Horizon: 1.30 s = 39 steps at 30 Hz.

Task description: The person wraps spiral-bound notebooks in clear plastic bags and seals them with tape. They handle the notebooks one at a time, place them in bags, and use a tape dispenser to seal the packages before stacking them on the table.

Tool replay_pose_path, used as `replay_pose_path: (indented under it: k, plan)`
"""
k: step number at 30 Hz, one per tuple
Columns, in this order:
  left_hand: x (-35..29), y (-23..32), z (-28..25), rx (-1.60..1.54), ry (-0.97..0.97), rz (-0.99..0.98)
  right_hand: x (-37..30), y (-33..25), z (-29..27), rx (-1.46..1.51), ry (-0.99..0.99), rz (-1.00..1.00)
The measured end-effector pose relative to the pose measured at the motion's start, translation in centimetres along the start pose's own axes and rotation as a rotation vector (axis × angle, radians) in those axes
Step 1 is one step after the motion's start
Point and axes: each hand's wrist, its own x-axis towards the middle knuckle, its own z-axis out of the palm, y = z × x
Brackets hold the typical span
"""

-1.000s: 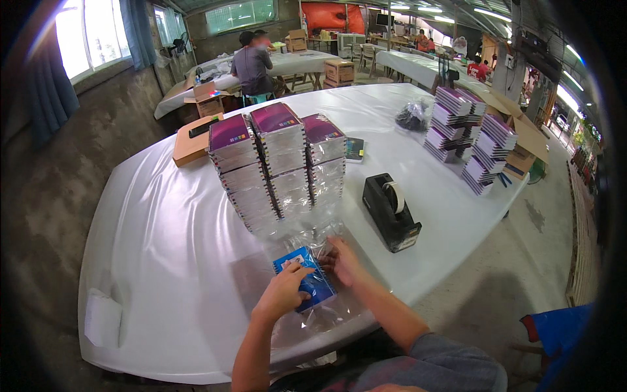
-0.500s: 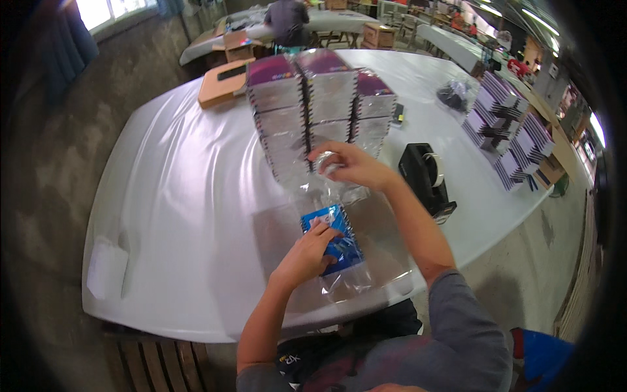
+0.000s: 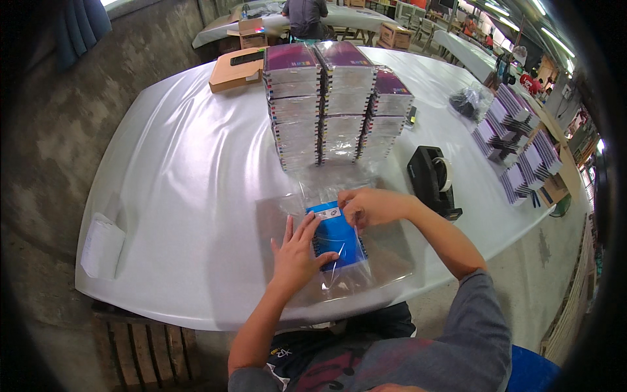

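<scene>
A blue spiral-bound notebook [image 3: 339, 240] lies on a sheet of clear plastic film [image 3: 385, 261] near the front of the table, with film over part of it. My left hand [image 3: 297, 251] rests at its left side, fingers spread, the thumb across the cover. At the upper right corner of the notebook, my right hand [image 3: 372, 208] has its fingers curled in a pinch on the clear film. Right behind stand tall stacks of wrapped notebooks [image 3: 323, 108] with purple covers.
A black tape dispenser [image 3: 431, 181] stands to the right. Farther right are more notebook stacks [image 3: 519, 144] beside a bag of dark items [image 3: 470, 101]. A cardboard box [image 3: 232, 72] lies at the back left; a white packet [image 3: 103, 247] is at the left edge. A person [image 3: 305, 18] sits beyond the table.
My right hand has come down from in front of the stacks to the notebook's upper right corner. My left hand has spread its fingers and shifted to the left, uncovering more of the cover.
</scene>
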Motion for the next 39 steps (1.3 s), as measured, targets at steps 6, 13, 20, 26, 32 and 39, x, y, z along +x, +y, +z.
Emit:
replay_pose_path:
  k: [6,13,20,26,32,39]
  plan:
    - [0.4,-1.3,-0.1,0.027,-0.167,0.009,0.5,0.3,-1.3,0.082,-0.025,-0.086]
    - [1.2,-0.8,0.0,-0.015,-0.248,0.019,1.2,1.2,1.5,0.208,0.158,-0.129]
    - [1.8,0.7,-0.2,0.015,-0.307,-0.032,0.9,1.1,2.8,0.437,0.272,-0.083]
    - [2.0,0.2,0.5,-0.01,-0.329,-0.014,1.1,0.7,3.5,0.191,0.227,-0.079]
    - [1.8,0.0,1.0,-0.037,-0.288,-0.031,1.5,-0.9,5.2,-0.132,0.451,-0.089]
    - [2.6,-2.7,2.3,-0.97,-0.04,0.264,1.3,-4.7,4.3,-0.103,0.358,0.057]
